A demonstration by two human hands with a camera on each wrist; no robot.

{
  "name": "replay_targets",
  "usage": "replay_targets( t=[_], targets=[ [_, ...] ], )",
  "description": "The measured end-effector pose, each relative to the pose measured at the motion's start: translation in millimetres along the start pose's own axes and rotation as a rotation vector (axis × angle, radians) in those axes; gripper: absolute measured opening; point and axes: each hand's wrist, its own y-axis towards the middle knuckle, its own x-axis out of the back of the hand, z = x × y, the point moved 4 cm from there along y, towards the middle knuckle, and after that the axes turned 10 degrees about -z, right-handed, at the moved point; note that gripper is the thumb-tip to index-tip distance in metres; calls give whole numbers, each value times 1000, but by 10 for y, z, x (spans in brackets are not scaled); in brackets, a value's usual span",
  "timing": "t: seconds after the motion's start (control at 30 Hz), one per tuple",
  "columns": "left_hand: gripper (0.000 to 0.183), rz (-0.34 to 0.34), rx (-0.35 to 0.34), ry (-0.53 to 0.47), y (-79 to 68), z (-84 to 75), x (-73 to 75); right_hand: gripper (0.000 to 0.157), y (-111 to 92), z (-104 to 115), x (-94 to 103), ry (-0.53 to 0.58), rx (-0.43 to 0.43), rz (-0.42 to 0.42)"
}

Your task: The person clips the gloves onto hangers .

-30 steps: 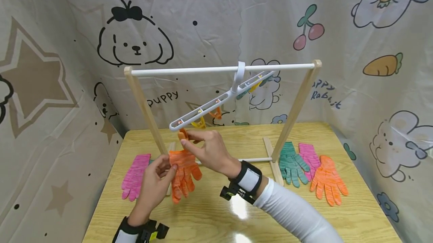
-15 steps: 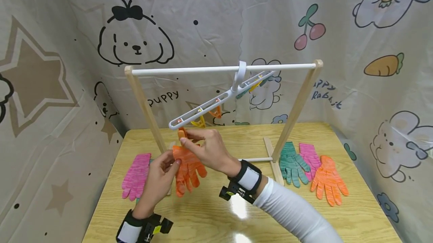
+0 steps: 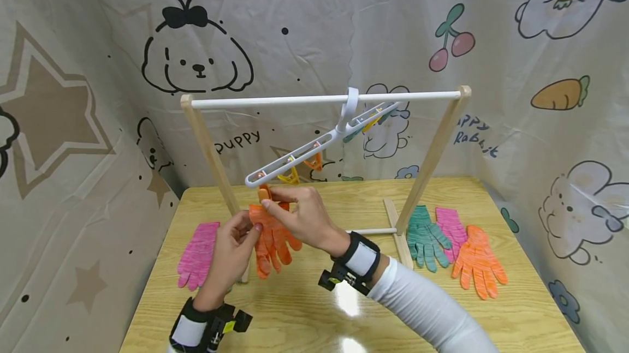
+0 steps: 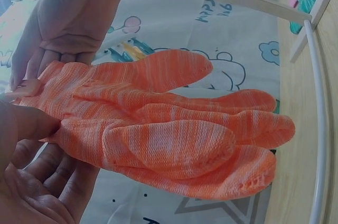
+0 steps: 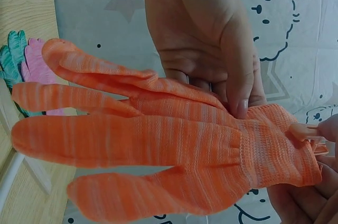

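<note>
An orange knitted glove (image 3: pixel 272 238) hangs fingers down in the head view. My left hand (image 3: pixel 231 249) pinches its cuff on the left side, thumb in front. My right hand (image 3: pixel 307 216) pinches an orange clip (image 3: pixel 263 195) that hangs from the left end of a white hanger (image 3: pixel 295 164). In the right wrist view the clip (image 5: pixel 303 131) overlaps the edge of the glove's cuff (image 5: pixel 280 145); whether it bites the fabric I cannot tell. My left thumb (image 4: pixel 31 121) presses on the cuff in the left wrist view.
The hanger hooks over the white bar (image 3: pixel 275 101) of a wooden-post rack (image 3: pixel 427 162). Other clips, one yellow (image 3: pixel 290 176), one orange (image 3: pixel 314 162), hang along it. A pink glove (image 3: pixel 198 255) lies left; green (image 3: pixel 426 238), pink (image 3: pixel 449 227) and orange gloves (image 3: pixel 479 263) lie right.
My left hand has risen and shifted slightly right, lifting the glove so its cuff meets the clip. My right hand has stayed on the clip.
</note>
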Motion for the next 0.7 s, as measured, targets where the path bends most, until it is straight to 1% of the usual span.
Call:
replay_targets(
  t=[0.13,0.3,0.57,0.7],
  targets=[
    [22,-10,-5,5,14,-11,9,24,3,9,-1,-4,3,0],
    [25,-4,-2,14,17,-22,11,25,6,16,-4,-2,7,0],
    [25,12,-7,15,14,-44,4,27,10,20,-15,-15,-2,0],
    [24,5,1,24,13,-51,1,27,9,22,-19,-21,-2,0]
  ],
)
